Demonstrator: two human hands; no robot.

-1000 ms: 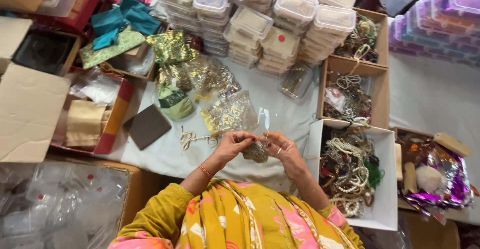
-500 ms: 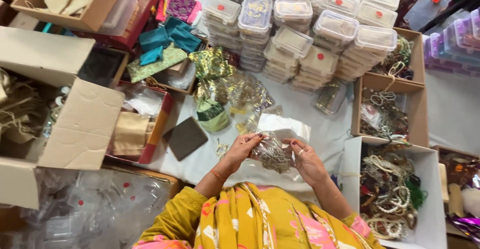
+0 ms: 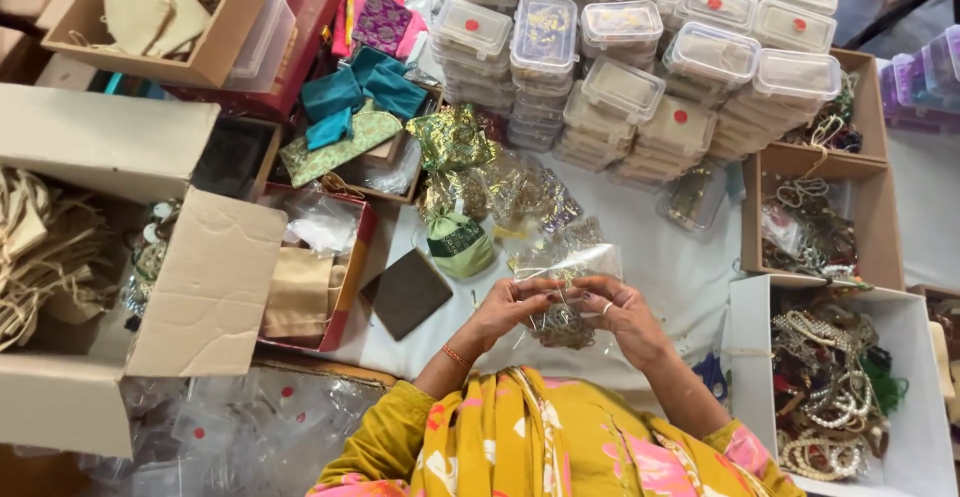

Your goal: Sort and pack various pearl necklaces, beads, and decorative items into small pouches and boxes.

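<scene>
My left hand (image 3: 505, 307) and my right hand (image 3: 622, 315) meet over the white cloth, both pinching a clear plastic pouch (image 3: 565, 262). A small metallic jewellery piece (image 3: 562, 329) hangs inside the pouch between my fingers. A ring sits on my right hand and a red thread bracelet on my left wrist. My sleeves are mustard yellow, and a yellow patterned scarf lies below them.
Stacked clear lidded containers (image 3: 640, 77) fill the back. White box (image 3: 750, 357) and brown boxes (image 3: 880, 207) of beaded jewellery stand at right. Green-gold fabric pouches (image 3: 455, 237), a brown square pad (image 3: 405, 292) and open cardboard boxes (image 3: 200, 287) lie at left.
The view has shifted so the scene sits further right and lower. My hands have drawn closer together on the pouch, and the jewellery piece now hangs lower between them.
</scene>
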